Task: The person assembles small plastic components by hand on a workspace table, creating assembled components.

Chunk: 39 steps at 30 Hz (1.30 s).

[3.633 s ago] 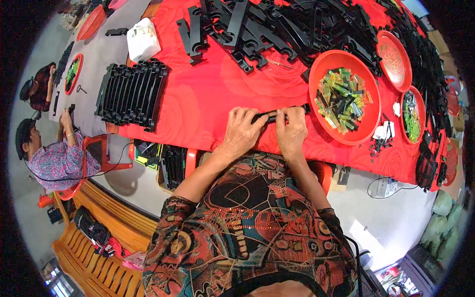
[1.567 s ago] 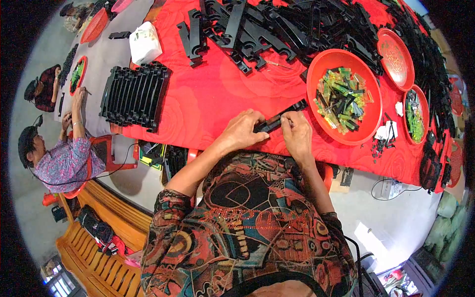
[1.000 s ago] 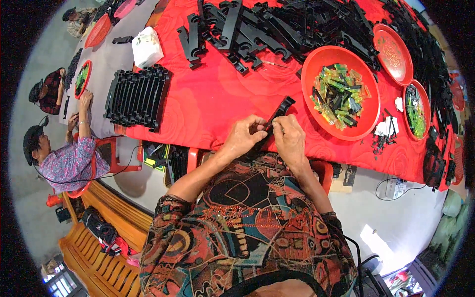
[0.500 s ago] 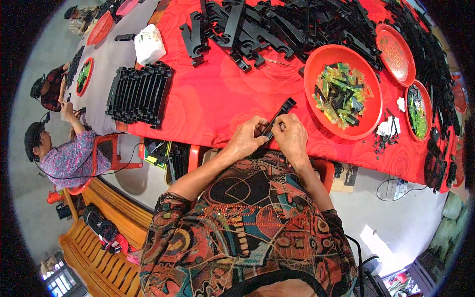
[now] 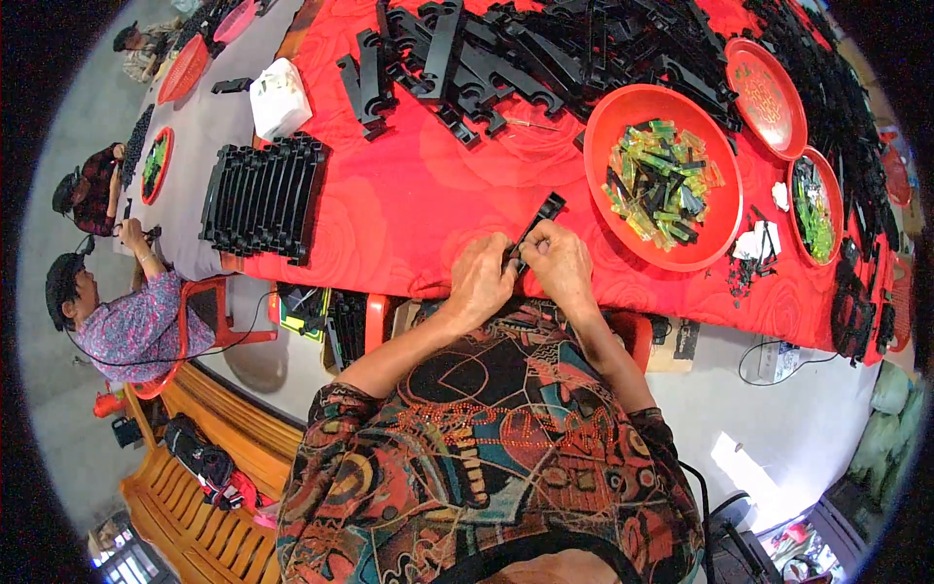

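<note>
Both my hands meet at the table's near edge around one slim black plastic part (image 5: 547,211), whose far end juts out past my fingers, tilted up to the right. My left hand (image 5: 480,279) is closed on its near end. Pinched fingers of my right hand (image 5: 561,261) press on its middle from the right side; whether they also hold a small piece is hidden. Just right of my hands sits a red bowl (image 5: 715,219) of yellow-green, clear and black strips (image 5: 664,175). Farther left lies a neat row of similar black parts (image 5: 263,198).
A large heap of black parts (image 5: 545,58) covers the far side of the red tablecloth (image 5: 409,214). Two more red trays (image 5: 764,136) (image 5: 837,229) stand at the right, near a white tissue (image 5: 757,241) with black scraps. At the left, a co-worker (image 5: 136,316) sits at the grey-covered table.
My hands still grip the black part, which has turned a little more upright. The whole view has shifted slightly, so the table things appear a bit farther left.
</note>
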Tool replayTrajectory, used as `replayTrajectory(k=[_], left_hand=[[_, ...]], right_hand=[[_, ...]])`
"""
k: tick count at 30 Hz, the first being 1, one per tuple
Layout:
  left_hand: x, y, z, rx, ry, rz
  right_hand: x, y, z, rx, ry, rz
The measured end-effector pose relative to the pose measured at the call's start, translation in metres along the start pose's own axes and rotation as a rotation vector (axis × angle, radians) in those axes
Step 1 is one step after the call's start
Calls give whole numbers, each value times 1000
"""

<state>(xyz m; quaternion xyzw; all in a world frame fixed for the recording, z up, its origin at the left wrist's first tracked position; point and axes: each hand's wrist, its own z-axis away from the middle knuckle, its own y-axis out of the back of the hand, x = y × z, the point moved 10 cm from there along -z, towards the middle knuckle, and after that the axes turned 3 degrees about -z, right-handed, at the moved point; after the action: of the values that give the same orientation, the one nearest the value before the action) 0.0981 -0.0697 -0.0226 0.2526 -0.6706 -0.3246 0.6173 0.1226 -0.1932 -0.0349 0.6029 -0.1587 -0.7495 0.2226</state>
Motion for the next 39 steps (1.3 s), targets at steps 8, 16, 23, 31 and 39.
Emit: replayTrajectory(k=[8,16,23,31,39], left_hand=[[5,-5,-2,-8,-106,-29],[8,-3,1,-33,-66,-114],[5,-3,-6,-19,-104,-142],[-4,24,-44,-100,-208,-107],[-6,52,-28,93,-273,-86]], right_hand=[[5,-4,-16,-47,12,122],[-7,-6,-17,-95,20,271],[-7,-8,-17,-40,33,335],[-48,52,18,301,294,-465],[-13,60,8,346,254,-1213]])
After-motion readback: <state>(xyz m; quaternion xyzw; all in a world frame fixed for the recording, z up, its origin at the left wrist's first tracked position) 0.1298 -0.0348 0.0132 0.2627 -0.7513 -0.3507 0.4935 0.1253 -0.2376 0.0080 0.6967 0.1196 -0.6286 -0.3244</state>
